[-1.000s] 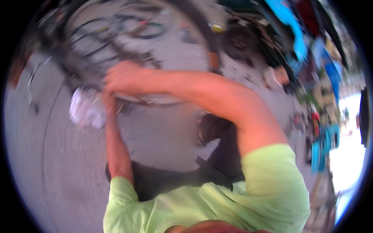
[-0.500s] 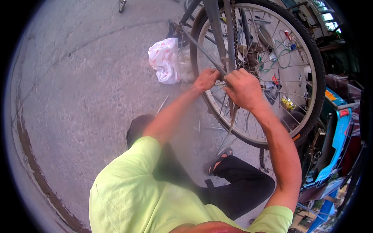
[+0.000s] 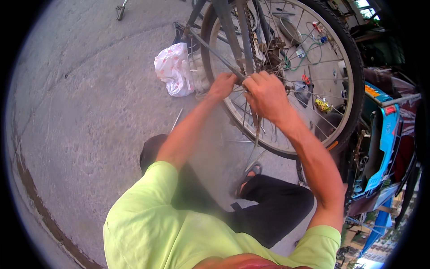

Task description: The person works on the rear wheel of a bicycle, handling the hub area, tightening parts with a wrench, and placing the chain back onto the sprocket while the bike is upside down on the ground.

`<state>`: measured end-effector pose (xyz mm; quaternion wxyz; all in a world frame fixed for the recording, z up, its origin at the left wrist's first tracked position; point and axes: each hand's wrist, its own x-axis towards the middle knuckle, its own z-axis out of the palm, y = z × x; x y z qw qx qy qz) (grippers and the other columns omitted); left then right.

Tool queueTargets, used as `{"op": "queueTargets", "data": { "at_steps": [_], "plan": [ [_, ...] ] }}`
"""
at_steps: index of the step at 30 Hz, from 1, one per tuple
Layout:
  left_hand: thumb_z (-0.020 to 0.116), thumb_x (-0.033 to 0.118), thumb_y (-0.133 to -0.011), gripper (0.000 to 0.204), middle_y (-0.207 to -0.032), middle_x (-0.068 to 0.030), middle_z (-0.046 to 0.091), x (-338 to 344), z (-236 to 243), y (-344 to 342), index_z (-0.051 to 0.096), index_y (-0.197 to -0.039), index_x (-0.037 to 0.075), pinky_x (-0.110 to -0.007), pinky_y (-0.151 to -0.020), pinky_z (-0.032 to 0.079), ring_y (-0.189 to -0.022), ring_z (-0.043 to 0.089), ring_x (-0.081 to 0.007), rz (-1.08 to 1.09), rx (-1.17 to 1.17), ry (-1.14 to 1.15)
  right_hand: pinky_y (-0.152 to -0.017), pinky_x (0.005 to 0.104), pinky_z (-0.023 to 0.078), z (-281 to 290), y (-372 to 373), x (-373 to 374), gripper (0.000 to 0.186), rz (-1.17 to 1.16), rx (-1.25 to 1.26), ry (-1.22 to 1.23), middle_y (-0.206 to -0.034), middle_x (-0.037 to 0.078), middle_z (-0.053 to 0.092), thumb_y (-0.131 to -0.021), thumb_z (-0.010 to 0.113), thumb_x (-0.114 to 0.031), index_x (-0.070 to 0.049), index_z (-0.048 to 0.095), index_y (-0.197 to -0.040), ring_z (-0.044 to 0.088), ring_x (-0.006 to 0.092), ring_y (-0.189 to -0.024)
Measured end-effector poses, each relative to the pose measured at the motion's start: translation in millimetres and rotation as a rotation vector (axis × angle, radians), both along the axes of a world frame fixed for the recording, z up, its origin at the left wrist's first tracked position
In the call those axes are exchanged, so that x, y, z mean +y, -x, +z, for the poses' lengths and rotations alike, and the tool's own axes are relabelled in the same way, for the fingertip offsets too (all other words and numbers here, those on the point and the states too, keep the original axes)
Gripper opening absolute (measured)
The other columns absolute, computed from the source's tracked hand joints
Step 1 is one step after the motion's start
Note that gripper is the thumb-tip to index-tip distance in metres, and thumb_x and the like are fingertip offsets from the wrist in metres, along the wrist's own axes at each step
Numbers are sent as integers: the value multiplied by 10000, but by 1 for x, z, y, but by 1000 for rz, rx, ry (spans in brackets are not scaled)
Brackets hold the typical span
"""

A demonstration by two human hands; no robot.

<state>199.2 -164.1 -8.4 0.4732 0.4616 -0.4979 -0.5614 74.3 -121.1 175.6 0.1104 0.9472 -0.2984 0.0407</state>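
Note:
A bicycle wheel with a black tyre (image 3: pixel 357 83) stands in front of me at the upper right, with grey frame tubes (image 3: pixel 227 33) crossing its left part. My left hand (image 3: pixel 222 86) is closed at the left side of the tubes' near end, next to the rim. Close beside it, my right hand (image 3: pixel 268 95) is curled over the same spot, back of the hand up. Whatever the fingers of both hands grip is hidden. A chain (image 3: pixel 253 42) runs between the tubes, and a thin strip or cable (image 3: pixel 257 139) hangs below my right hand.
A white plastic bag (image 3: pixel 172 69) lies left of the wheel. Through the spokes show red-handled scissors (image 3: pixel 306 80), a yellow packet (image 3: pixel 322 105) and a green cord (image 3: pixel 309 62). A blue plastic part (image 3: pixel 380 157) stands at the right. A metal piece (image 3: pixel 120 12) lies far left.
The whole scene, wheel and bag included, has shifted a little left and up in the picture. Both hands stay at the same place on the bicycle.

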Motion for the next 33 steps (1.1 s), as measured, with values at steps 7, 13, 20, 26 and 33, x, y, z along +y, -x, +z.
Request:
{"op": "queueTargets", "data": {
  "at_steps": [7,13,20,26,33],
  "plan": [
    [471,440,-1022,529,-1122,-142,702,0,-52,-26,697,-1156,-20,-355,-941,449,-1041,607,-211,120,-165,155,-652,421,483,-42,19,165,163,207,-402,-688,-760,74,581,-758,719,-143,-86,634,-886,604,278,-703],
    [477,480,-1025,543,-1275,-120,691,36,-33,-58,682,-1278,45,-445,-1010,477,-1192,629,-244,264,-263,-12,-710,460,524,-130,95,193,180,213,-105,-1106,-834,135,669,-779,711,-199,-76,684,-907,668,329,-797],
    [513,419,-1045,542,-1229,-134,665,153,26,-4,613,-1282,-57,-397,-1021,466,-1149,613,-237,285,-256,-395,-671,496,526,-69,142,214,229,55,-215,-1475,-839,190,691,-772,680,-204,-31,692,-921,677,379,-791],
    [560,400,-1003,427,-1013,-77,740,261,154,9,719,-1085,14,-356,-824,509,-971,661,-173,-209,-759,-683,-834,443,551,-3,160,299,340,-354,-483,-1728,-992,125,746,-839,690,-277,-51,707,-1093,714,310,-959],
    [589,457,-953,403,-1012,-71,750,388,230,-57,697,-1092,95,-384,-789,503,-907,701,-198,-240,-710,-1156,-783,314,544,138,240,377,264,-1084,-1487,-1810,-955,60,720,-950,665,-195,-27,684,-1153,680,147,-860]
  ]
}}
